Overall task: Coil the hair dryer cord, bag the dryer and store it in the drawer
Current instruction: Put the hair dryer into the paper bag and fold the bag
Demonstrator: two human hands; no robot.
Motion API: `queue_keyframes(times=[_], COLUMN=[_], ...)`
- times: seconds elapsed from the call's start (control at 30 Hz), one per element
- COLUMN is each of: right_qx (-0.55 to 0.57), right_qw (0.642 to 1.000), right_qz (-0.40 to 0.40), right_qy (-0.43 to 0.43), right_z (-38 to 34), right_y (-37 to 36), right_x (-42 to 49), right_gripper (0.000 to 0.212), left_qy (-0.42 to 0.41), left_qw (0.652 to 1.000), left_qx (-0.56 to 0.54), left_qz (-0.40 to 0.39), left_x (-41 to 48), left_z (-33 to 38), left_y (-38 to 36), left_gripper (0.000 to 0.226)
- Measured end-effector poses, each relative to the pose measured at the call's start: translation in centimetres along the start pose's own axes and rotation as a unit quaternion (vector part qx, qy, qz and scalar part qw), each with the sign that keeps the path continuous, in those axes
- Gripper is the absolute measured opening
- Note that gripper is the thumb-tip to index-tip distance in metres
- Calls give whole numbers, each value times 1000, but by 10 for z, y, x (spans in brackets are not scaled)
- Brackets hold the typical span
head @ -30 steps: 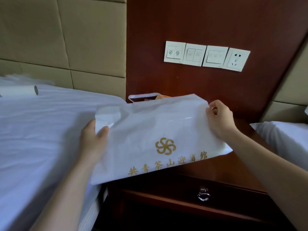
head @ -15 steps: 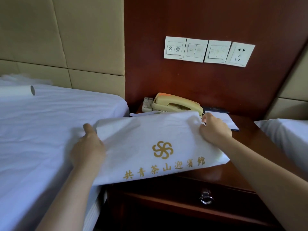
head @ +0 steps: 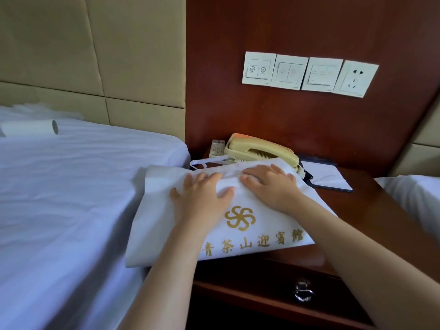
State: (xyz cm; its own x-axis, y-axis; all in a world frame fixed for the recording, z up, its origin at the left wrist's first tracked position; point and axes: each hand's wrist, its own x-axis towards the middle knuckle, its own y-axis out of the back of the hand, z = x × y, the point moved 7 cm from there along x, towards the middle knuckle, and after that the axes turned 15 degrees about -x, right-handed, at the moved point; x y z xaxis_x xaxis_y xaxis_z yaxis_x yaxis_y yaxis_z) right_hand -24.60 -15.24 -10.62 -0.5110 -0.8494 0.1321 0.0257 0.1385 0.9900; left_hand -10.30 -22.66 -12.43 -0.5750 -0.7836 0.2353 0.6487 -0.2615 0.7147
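A white cloth bag [head: 262, 225] with a gold emblem and gold characters lies across the dark wooden nightstand [head: 371, 210], its left part over the bed's edge. My left hand [head: 202, 196] presses flat on the bag's upper left, fingers spread. Beside it, my right hand [head: 271, 184] lies flat on the bag's top edge. The bag's white drawstring [head: 207, 163] loops out at its far side. The hair dryer and its cord are hidden. The drawer [head: 262, 289] below is closed, with a metal ring pull [head: 303, 290].
A beige telephone [head: 259, 148] and a small remote [head: 217, 148] sit at the nightstand's back, a notepad [head: 331, 178] to the right. Switches and a wall socket [head: 356, 78] are above. A white bed [head: 71, 198] with a white roll [head: 31, 127] lies left, another bed's corner [head: 414, 198] right.
The bag came down from being held up by its ends and now lies flat on the nightstand. Both hands let go of the ends and moved to its middle, pressing on it.
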Motion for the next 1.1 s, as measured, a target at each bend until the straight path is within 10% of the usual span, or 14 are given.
queue_keyframes(times=[0.3,0.6,1.1], right_qx=[33,-10,-33], right_qw=[998,996,987], right_qz=[-55,-41,-4], right_qy=[-22,-78,-160], right_z=[10,19,94], right_y=[-9,5,17], right_x=[1,-71,-128], right_gripper=[87,54,59], left_qy=[101,47,-42], left_qw=[990,992,988], left_qx=[-87,-107,-106], left_qz=[-35,-53,-102], left_x=[-5,-43,-48], left_z=[-20,-2,59], left_y=[-2,-5,-67], left_gripper=[62,56,65])
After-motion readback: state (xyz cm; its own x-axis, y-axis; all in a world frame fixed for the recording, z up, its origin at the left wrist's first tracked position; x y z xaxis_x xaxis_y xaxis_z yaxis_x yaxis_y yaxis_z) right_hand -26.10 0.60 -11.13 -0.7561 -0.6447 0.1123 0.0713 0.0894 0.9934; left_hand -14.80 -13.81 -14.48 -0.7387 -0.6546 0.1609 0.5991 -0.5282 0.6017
